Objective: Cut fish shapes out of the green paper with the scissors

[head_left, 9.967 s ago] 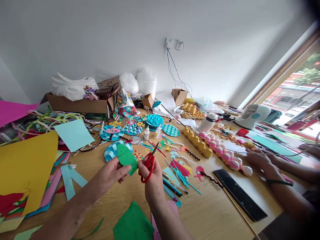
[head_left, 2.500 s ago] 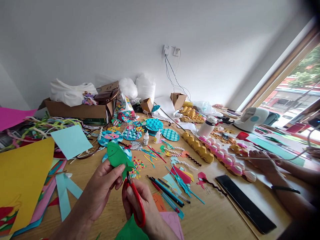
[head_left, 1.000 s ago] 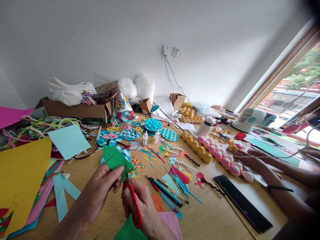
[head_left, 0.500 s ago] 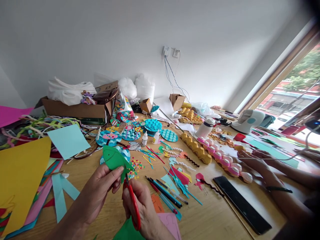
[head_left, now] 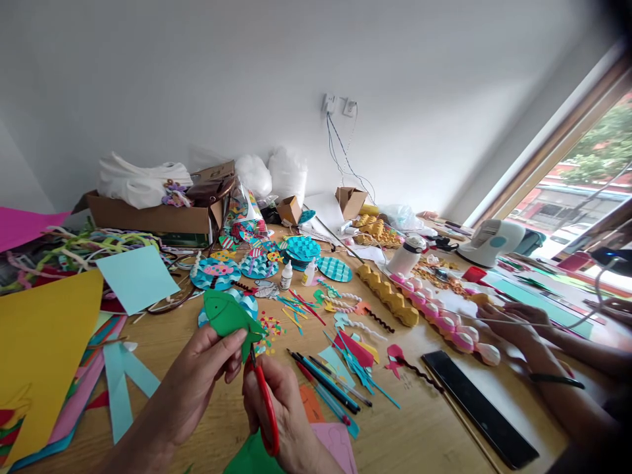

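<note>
A green paper fish (head_left: 223,312) with a drawn eye and gill line is pinched between the thumb and fingers of my left hand (head_left: 210,362). My right hand (head_left: 279,398) is closed round red-handled scissors (head_left: 267,411). Their blades point up at the fish's tail end, touching or overlapping the paper; how far apart the blades are I cannot tell. Below my right hand lies a larger piece of green paper (head_left: 253,455). Just beyond the fish are a blue wave-patterned disc (head_left: 251,304) and scattered coloured paper bits (head_left: 271,324).
Pens (head_left: 328,385) and paper strips lie right of my hands. Coloured sheets (head_left: 49,342) cover the left side. Glue bottles (head_left: 286,275), a black phone-like slab (head_left: 476,405) and painted egg-carton strips (head_left: 388,294) stand farther off. Another person's hands (head_left: 513,322) are at the right.
The view has shifted very slightly. My hands, the fish and the scissors keep nearly the same pose. The other person's hands at the right have moved a little.
</note>
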A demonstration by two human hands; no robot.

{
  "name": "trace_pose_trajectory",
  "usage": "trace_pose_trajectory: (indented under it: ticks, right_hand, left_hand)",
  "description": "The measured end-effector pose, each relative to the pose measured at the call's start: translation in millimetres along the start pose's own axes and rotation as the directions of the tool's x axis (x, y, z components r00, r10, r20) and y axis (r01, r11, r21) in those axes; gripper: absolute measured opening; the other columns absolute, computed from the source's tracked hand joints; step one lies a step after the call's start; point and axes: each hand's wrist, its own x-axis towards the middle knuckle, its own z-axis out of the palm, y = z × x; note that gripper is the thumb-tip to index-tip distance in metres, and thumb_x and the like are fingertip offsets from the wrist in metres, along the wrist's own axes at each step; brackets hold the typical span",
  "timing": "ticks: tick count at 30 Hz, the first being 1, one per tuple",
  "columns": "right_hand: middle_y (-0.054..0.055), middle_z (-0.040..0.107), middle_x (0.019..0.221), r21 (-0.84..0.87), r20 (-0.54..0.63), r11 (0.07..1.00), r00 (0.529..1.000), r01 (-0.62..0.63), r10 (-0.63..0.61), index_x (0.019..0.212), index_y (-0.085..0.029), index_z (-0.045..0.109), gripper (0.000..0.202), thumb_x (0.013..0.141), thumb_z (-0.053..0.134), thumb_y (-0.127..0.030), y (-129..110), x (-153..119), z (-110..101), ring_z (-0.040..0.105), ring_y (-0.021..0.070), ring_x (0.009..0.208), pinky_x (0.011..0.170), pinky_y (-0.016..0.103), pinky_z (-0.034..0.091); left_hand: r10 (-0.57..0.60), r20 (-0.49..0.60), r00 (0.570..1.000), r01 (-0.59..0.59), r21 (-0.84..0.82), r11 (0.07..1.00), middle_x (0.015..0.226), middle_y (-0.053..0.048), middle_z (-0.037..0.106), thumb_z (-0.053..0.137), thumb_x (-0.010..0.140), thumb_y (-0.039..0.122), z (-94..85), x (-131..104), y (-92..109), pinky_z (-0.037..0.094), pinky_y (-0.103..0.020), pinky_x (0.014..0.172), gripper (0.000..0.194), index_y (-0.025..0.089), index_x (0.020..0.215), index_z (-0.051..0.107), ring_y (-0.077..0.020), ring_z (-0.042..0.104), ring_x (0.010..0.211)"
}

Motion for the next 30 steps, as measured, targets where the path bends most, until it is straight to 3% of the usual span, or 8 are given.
trace_pose_trajectory:
  ticks: [14,23,30]
  right_hand:
    - [-0.009,0.037,0.041,-0.034,0.007,0.999,1.000,-0.022,0.022,0.060,-0.021,0.042,0.065,0.065,0.054,-0.085,-7.0,-0.1,-0.8,0.030,0.0040,0.033,0.033,0.017,0.025]
    - [-0.008,0.037,0.043,-0.076,0.004,0.997,1.000,0.005,-0.005,0.058,-0.022,0.040,0.062,0.071,0.054,-0.081,-3.4,1.6,-0.9,0.031,0.0049,0.034,0.033,0.018,0.026]
    - [-0.008,0.040,0.043,-0.071,0.033,0.997,0.999,0.002,0.000,0.061,-0.021,0.043,0.058,0.076,0.055,-0.075,-9.7,-1.0,-2.5,0.032,0.0051,0.036,0.036,0.018,0.025]
  left_hand:
    - [0.004,-0.029,1.000,-0.004,0.027,1.000,0.042,0.006,0.052,0.082,0.049,0.039,-1.2,0.8,-0.2,0.038,-0.024,0.043,0.035,0.021,0.046,0.053,-0.0109,0.045,0.044]
    - [0.116,-0.034,0.993,-0.114,0.053,0.992,0.045,0.006,0.053,0.079,0.057,0.040,-4.4,6.2,-1.3,0.041,-0.025,0.045,0.030,0.021,0.052,0.057,-0.0121,0.047,0.046]
    - [0.112,-0.012,0.994,-0.110,0.116,0.987,0.042,0.006,0.050,0.076,0.057,0.039,-3.1,5.2,-0.7,0.038,-0.024,0.044,0.029,0.021,0.048,0.054,-0.0114,0.044,0.044]
